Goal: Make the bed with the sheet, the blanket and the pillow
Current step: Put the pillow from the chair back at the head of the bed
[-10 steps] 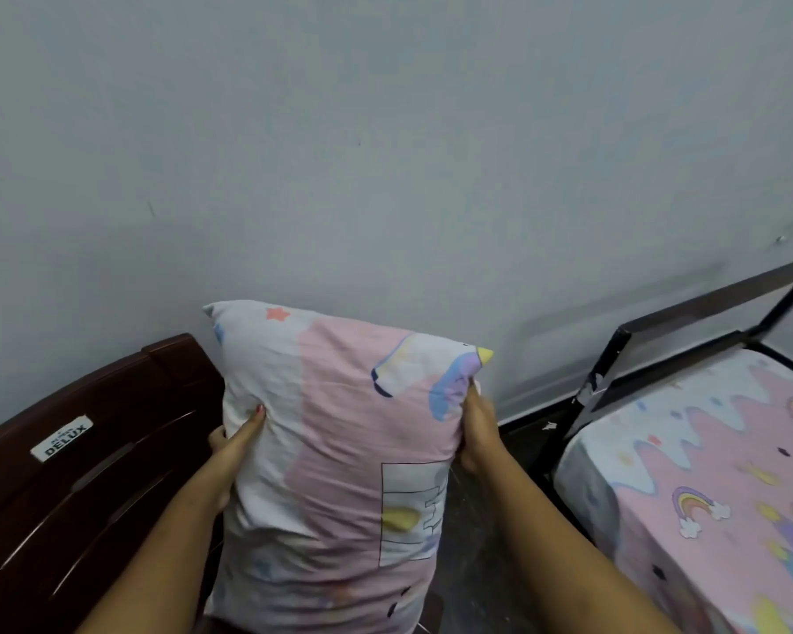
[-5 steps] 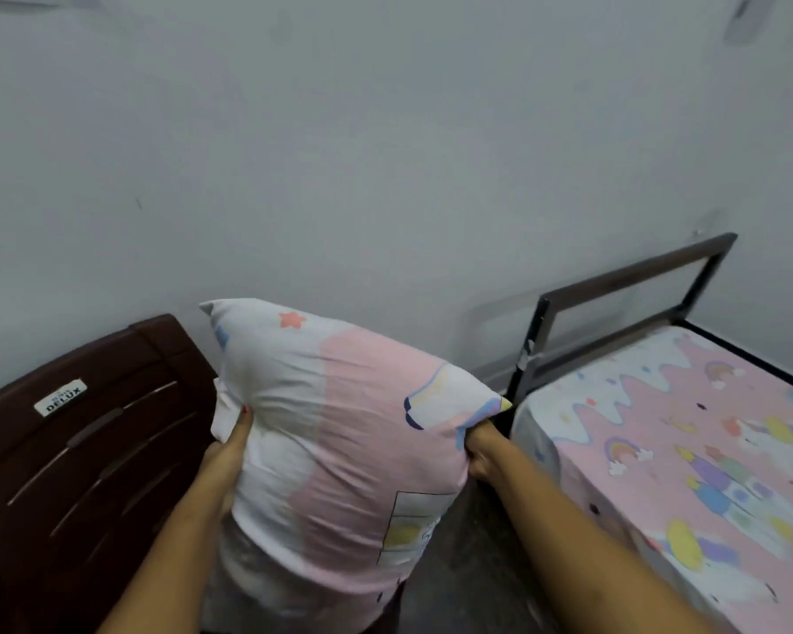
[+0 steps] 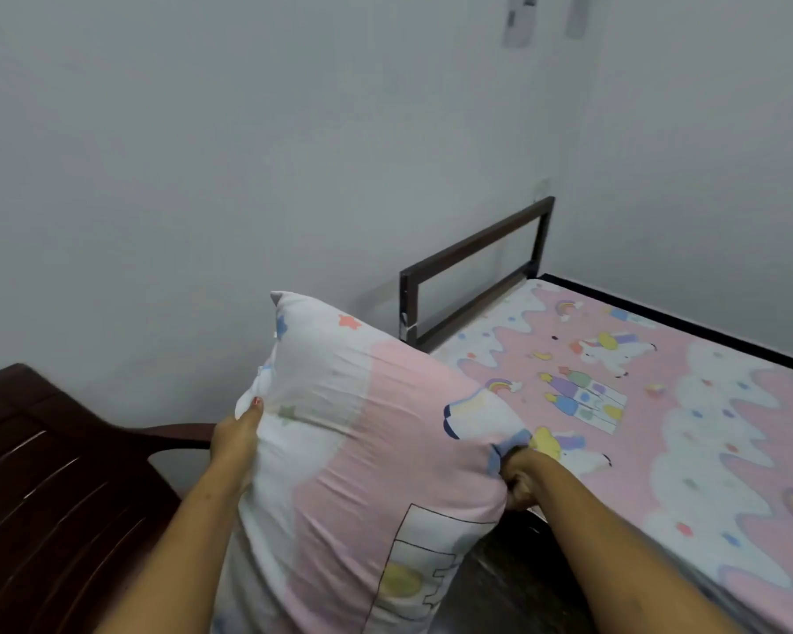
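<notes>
Pillow [image 3: 367, 450] upright at 6 o'clock, short of the sheeted bed [image 3: 706, 372] at 3; left hand [image 3: 236, 434] clasps its left edge, right hand [image 3: 518, 482] fists its right corner. Risk: the loose cover slips from that fist, and the pillow drops onto the floor [image 3: 509, 574] beside the bed.

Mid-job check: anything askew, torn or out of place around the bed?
Nothing stands out. The sheet lies smooth on the bed; the pillow is off it, tilted, gripped by the left hand at one edge and the right hand at a corner.
</notes>
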Motion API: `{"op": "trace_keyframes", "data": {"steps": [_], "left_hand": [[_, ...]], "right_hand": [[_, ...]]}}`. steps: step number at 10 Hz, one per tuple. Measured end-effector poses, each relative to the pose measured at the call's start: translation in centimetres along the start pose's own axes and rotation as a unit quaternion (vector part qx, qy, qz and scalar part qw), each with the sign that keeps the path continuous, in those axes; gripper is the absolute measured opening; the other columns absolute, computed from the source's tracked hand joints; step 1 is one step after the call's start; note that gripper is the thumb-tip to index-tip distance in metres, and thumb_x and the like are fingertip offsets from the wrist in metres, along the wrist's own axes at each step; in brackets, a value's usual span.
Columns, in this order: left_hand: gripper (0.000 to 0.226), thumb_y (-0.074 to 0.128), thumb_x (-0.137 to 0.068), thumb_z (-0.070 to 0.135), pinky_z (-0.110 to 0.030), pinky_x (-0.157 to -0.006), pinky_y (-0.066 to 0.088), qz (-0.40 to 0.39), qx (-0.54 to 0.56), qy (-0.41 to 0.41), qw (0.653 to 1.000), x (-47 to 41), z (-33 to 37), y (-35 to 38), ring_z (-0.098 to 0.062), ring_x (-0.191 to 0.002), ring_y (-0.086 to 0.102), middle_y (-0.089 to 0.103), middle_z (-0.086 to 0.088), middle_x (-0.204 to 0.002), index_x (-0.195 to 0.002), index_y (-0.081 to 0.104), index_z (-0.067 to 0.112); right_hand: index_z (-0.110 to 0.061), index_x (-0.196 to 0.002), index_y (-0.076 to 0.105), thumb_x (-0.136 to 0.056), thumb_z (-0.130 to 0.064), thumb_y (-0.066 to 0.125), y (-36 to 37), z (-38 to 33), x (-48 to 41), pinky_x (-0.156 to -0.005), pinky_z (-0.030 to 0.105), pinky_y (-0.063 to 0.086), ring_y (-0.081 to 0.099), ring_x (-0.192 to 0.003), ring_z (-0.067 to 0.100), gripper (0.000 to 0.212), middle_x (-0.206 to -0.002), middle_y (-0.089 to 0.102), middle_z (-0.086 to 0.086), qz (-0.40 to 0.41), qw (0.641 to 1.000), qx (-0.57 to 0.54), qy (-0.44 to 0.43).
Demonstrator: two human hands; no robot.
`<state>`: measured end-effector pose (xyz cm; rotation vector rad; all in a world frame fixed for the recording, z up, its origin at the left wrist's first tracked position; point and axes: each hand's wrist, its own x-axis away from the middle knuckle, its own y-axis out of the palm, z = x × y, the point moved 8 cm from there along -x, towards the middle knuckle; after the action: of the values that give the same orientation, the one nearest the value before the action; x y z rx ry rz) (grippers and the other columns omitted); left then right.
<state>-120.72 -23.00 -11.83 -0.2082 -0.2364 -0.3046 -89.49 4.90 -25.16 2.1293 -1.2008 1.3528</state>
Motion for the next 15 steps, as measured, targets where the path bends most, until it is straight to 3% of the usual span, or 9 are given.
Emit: {"op": "trace_keyframes", "data": {"steps": [1, 2, 3, 4, 6, 8, 9, 11, 15], "left_hand": [[0.045, 0.054, -0.095, 0.031, -0.036, -0.084, 0.042, -0.020, -0.006, -0.029, 0.999, -0.3, -1.5, 3.5, -0.032, -0.100, 0.056, 0.058, -0.021, -0.121, -0.124, 0.055, -0.004], [0.050, 0.053, -0.096, 0.033, -0.037, -0.086, 0.041, -0.035, -0.025, -0.050, 0.998, -1.6, -1.8, 6.6, -0.036, -0.113, 0.054, 0.055, -0.021, -0.127, -0.128, 0.051, -0.005], [0.055, 0.053, -0.095, 0.036, -0.040, -0.093, 0.041, -0.043, -0.034, -0.071, 0.996, -4.2, -2.1, 9.8, -0.037, -0.119, 0.051, 0.051, -0.021, -0.134, -0.132, 0.047, -0.004], [0.057, 0.053, -0.095, 0.035, -0.043, -0.101, 0.041, -0.045, -0.023, -0.095, 0.994, -6.8, -1.8, 13.3, -0.037, -0.122, 0.048, 0.046, -0.020, -0.138, -0.136, 0.043, -0.004], [0.052, 0.050, -0.098, 0.030, -0.041, -0.102, 0.039, -0.110, 0.006, -0.131, 0.985, -12.0, 0.0, 22.1, -0.034, -0.125, 0.047, 0.045, -0.017, -0.141, -0.140, 0.041, 0.001], [0.044, 0.041, -0.101, 0.027, -0.043, -0.105, 0.036, -0.183, -0.017, -0.108, 0.977, -14.7, 3.2, 31.5, -0.033, -0.127, 0.045, 0.044, -0.012, -0.143, -0.144, 0.038, 0.013], [0.042, 0.035, -0.103, 0.026, -0.044, -0.106, 0.037, -0.230, -0.035, -0.105, 0.967, -14.5, 4.5, 36.8, -0.033, -0.126, 0.047, 0.047, -0.012, -0.140, -0.144, 0.038, 0.019], [0.053, 0.046, -0.097, 0.042, -0.046, -0.099, 0.042, -0.243, -0.099, -0.152, 0.953, -15.5, 5.3, 48.2, -0.035, -0.119, 0.052, 0.052, -0.014, -0.135, -0.137, 0.045, 0.007], [0.075, 0.064, -0.077, 0.063, -0.038, -0.093, 0.047, -0.269, -0.206, 0.001, 0.941, -17.0, 14.0, 68.3, -0.031, -0.111, 0.057, 0.059, -0.010, -0.124, -0.128, 0.053, 0.010]], "right_hand": [[-0.003, -0.122, 0.057, -0.089, 0.001, 0.052, -2.6, 0.7, 3.9, -0.074, 0.036, 0.053, 0.067, -0.074, 0.025, 0.034, -0.089, 0.064, 0.011, 0.055, 0.989, 0.042, -0.133], [-0.010, -0.130, 0.048, -0.096, -0.001, 0.037, -3.3, -3.0, -1.3, -0.054, 0.026, 0.049, 0.056, -0.039, 0.024, 0.036, -0.054, 0.058, 0.012, 0.017, 0.934, -0.282, -0.217], [0.000, -0.141, 0.039, -0.102, -0.011, 0.032, -3.0, -3.7, -1.1, -0.048, 0.027, 0.054, 0.062, -0.048, 0.021, 0.041, -0.061, 0.065, 0.008, -0.049, 0.942, -0.251, -0.216], [0.007, -0.132, 0.047, -0.099, -0.009, 0.038, -5.1, -5.2, -0.6, -0.069, 0.030, 0.050, 0.061, -0.076, 0.025, 0.038, -0.098, 0.064, 0.016, 0.096, 0.941, -0.253, -0.203], [-0.015, -0.116, 0.063, -0.081, -0.084, 0.014, -4.7, -10.3, -5.9, -0.102, 0.048, 0.044, 0.058, -0.111, 0.030, 0.092, -0.114, 0.067, 0.003, 0.019, 0.905, -0.377, -0.196], [-0.038, -0.126, 0.059, -0.039, -0.098, 0.052, -5.6, -12.3, -7.9, -0.108, 0.050, 0.038, 0.057, -0.119, 0.022, 0.105, -0.124, 0.065, -0.005, -0.051, 0.871, -0.432, -0.228], [-0.026, -0.115, 0.063, -0.064, -0.082, 0.052, -7.8, -13.6, -9.7, -0.099, 0.046, 0.045, 0.062, -0.108, 0.021, 0.076, -0.107, 0.072, 0.001, -0.075, 0.868, -0.439, -0.220], [-0.013, -0.124, 0.059, -0.062, -0.040, 0.081, -15.7, -16.7, -15.2, -0.096, 0.039, 0.048, 0.063, -0.104, 0.019, 0.072, -0.114, 0.069, 0.002, 0.052, 0.882, -0.408, -0.231], [-0.009, -0.132, 0.047, -0.088, -0.065, 0.044, -32.7, -28.6, -25.8, -0.102, 0.048, 0.044, 0.054, -0.108, 0.029, 0.072, -0.122, 0.056, 0.010, 0.194, 0.906, -0.340, -0.158]]}}
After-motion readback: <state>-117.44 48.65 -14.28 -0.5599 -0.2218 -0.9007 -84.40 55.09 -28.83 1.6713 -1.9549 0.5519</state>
